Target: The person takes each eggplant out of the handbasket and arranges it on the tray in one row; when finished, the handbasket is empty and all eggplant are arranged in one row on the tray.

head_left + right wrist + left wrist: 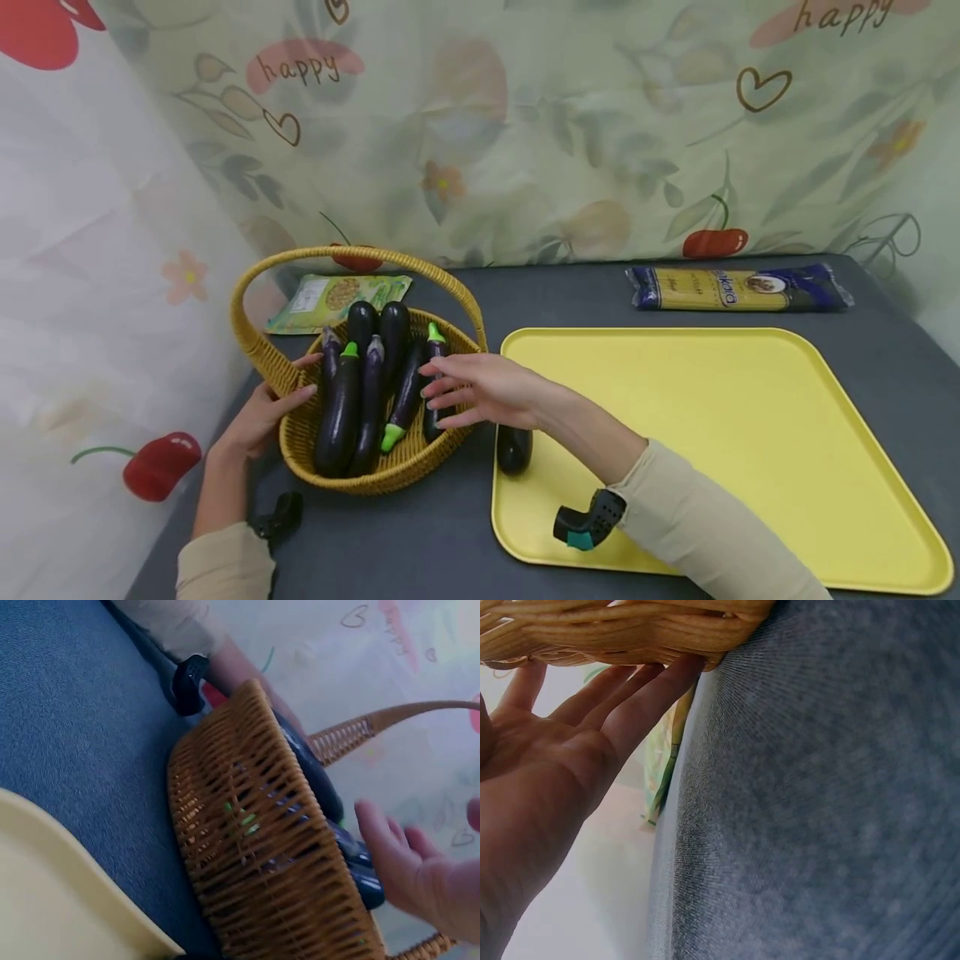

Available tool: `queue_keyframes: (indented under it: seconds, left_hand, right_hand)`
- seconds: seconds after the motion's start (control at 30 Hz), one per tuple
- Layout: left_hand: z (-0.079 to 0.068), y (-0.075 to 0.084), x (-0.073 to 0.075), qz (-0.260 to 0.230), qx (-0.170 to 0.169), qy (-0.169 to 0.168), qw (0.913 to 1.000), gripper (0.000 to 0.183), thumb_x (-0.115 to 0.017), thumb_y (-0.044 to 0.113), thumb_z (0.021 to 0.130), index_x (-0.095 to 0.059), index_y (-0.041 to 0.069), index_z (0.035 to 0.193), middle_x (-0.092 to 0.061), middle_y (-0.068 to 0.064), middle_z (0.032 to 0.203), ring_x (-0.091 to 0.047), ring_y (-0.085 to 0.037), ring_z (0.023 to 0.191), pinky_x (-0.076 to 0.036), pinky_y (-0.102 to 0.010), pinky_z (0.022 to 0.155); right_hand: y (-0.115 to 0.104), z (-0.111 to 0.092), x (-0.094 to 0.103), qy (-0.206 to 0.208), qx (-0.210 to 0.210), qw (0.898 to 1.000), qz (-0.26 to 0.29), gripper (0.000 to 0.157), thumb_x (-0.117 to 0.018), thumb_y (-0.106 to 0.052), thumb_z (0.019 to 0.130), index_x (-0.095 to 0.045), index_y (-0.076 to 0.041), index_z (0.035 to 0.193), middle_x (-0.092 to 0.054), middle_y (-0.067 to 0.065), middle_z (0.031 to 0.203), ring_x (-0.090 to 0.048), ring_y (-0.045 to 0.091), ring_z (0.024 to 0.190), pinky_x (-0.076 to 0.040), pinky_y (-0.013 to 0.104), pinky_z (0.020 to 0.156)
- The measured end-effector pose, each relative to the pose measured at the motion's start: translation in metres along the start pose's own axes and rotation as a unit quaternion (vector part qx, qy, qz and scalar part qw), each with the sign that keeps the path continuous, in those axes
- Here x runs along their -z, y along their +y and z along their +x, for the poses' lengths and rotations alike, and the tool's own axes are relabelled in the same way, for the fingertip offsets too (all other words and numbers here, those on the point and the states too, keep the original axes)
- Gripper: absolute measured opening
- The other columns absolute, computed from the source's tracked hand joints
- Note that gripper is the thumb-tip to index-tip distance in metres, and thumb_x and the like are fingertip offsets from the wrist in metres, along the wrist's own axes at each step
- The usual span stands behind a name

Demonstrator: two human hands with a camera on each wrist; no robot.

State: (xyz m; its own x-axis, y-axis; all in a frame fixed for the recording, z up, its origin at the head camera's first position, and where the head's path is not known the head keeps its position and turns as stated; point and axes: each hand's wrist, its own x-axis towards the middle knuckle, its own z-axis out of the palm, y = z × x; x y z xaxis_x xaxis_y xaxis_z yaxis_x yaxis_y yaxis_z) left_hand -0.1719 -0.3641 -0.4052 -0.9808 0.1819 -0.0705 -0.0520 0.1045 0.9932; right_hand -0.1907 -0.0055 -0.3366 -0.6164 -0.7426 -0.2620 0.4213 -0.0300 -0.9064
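Note:
A wicker basket [382, 482] with a tall handle holds several dark eggplants [339, 417], some with green stem ends. My left hand [258, 421] rests against the basket's left side near the handle's foot. In the left wrist view its straight fingers [641, 705] touch the woven wall. Over the basket's right side hovers my right hand [483, 387], fingers spread and nothing held, partly covering a green-tipped eggplant [437, 342]. Another eggplant [514, 452] lies at the left edge of the yellow tray [697, 417], its upper end hidden by my right hand.
Behind the basket lies a green food packet [330, 304]. A blue and yellow pasta packet [738, 287] lies beyond the tray. Printed cloth [525, 125] hangs behind the dark grey table [390, 550] and at its left side.

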Motion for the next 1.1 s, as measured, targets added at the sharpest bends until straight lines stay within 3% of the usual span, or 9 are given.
queue_keyframes:
  seconds: [0.27,0.47,0.73,1.1]
  left_hand:
    - [-0.001,0.0,0.0,-0.002,0.006,0.001,1.0,0.049,-0.053,0.015,0.099,-0.037,0.015,0.145,-0.05,-0.002,0.121,-0.057,-0.014,0.101,-0.051,-0.032,0.081]
    - [-0.002,0.001,-0.001,0.006,0.007,0.005,0.9999,0.05,-0.053,0.016,0.099,-0.036,0.014,0.146,-0.047,-0.003,0.124,-0.055,-0.014,0.102,-0.05,-0.031,0.082]
    - [0.0,0.004,-0.002,0.017,0.001,0.002,0.9999,0.05,-0.052,0.017,0.099,-0.037,0.014,0.146,-0.042,-0.007,0.128,-0.054,-0.014,0.103,-0.05,-0.03,0.083]
    - [0.0,0.002,-0.001,0.019,0.0,-0.001,0.9998,0.05,-0.052,0.018,0.099,-0.036,0.014,0.146,-0.039,-0.01,0.13,-0.052,-0.013,0.104,-0.049,-0.029,0.083]
  right_hand:
    - [0.001,0.028,-0.017,0.13,-0.009,0.991,0.007,0.049,-0.042,-0.035,0.103,-0.046,0.002,0.135,-0.044,0.02,0.127,-0.045,0.037,0.118,-0.044,0.045,0.092]
    - [-0.002,0.043,-0.021,0.193,-0.03,0.981,-0.016,0.05,-0.041,-0.038,0.103,-0.046,-0.003,0.138,-0.036,0.018,0.141,-0.037,0.035,0.127,-0.04,0.048,0.096]
    - [-0.007,0.052,-0.02,0.239,-0.047,0.969,-0.038,0.055,-0.038,-0.041,0.103,-0.03,-0.011,0.149,-0.028,0.009,0.15,-0.031,0.029,0.134,-0.038,0.047,0.098]
    - [-0.009,0.061,-0.016,0.261,-0.072,0.961,-0.055,0.057,-0.037,-0.04,0.103,-0.029,-0.01,0.149,-0.033,0.016,0.144,-0.033,0.034,0.132,-0.033,0.052,0.101]
